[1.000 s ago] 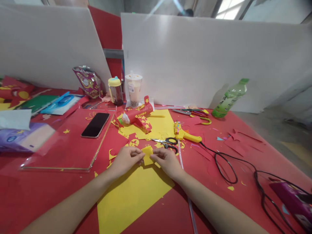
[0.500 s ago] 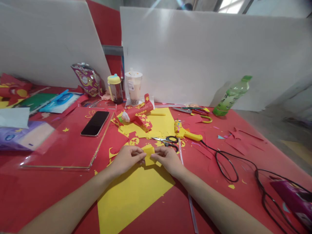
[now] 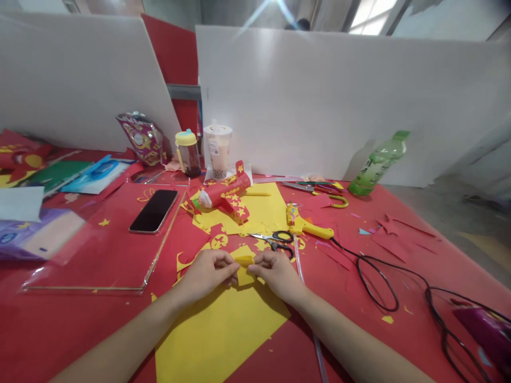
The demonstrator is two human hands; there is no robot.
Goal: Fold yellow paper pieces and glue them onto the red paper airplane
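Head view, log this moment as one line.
left hand: holds small yellow paper; right hand: holds same paper; scissors: lying beyond hands; glue gun: right of scissors

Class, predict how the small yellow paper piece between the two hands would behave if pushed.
The small yellow paper piece would likely feel light, being thin-looking. It would probably bend easily, since a fold shows between left hand and right hand.
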